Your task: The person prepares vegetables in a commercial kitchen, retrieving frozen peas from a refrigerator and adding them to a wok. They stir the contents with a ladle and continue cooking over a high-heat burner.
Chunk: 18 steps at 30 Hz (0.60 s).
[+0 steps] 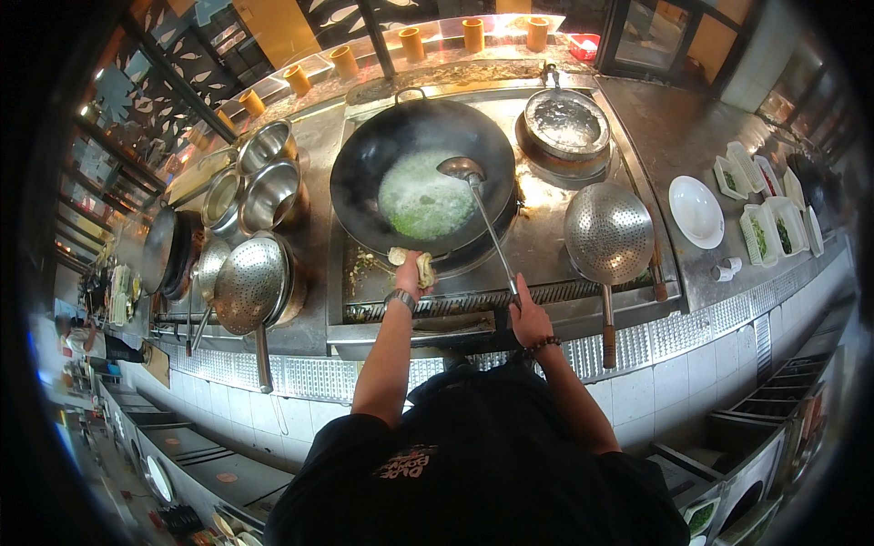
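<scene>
A large black wok stands on the stove in front of me, holding a steaming, foamy pale-green liquid. My left hand grips a folded cloth against the wok's near rim. With my right hand I hold the handle of a long metal ladle; its bowl rests over the right part of the liquid. Whether the bowl touches the liquid is hard to tell. What lies under the cloth is hidden.
Right of the wok are a covered round pot, a perforated strainer and a white oval plate. At left stand metal pots and another strainer. Bamboo cups line the back ledge. A person is far left.
</scene>
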{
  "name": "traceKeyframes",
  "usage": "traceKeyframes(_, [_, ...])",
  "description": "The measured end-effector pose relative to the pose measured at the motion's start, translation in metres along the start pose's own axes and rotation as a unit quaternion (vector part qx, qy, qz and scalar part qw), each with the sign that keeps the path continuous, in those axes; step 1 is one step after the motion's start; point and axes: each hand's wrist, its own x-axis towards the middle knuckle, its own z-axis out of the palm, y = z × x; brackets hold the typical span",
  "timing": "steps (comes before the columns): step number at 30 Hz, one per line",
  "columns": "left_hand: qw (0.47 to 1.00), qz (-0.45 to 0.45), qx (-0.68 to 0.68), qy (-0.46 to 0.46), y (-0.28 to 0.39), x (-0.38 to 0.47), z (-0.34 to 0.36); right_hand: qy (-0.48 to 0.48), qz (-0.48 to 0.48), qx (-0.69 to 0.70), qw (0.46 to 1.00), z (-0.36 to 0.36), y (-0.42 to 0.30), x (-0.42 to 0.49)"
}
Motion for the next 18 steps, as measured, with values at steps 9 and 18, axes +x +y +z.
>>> traceKeyframes(9, [1.000, -0.004, 0.004, 0.000, 0.0012, -0.0017, 0.0008, -0.007, 0.009, -0.010, 1.000, -0.0001, 0.0001, 0.0005])
traceKeyframes(18, [1.000, 0.004, 0.009, 0.005, 0.0014, -0.0033, 0.0016, -0.007, 0.008, -0.013, 1.000, 0.0005, 0.0007, 0.0003])
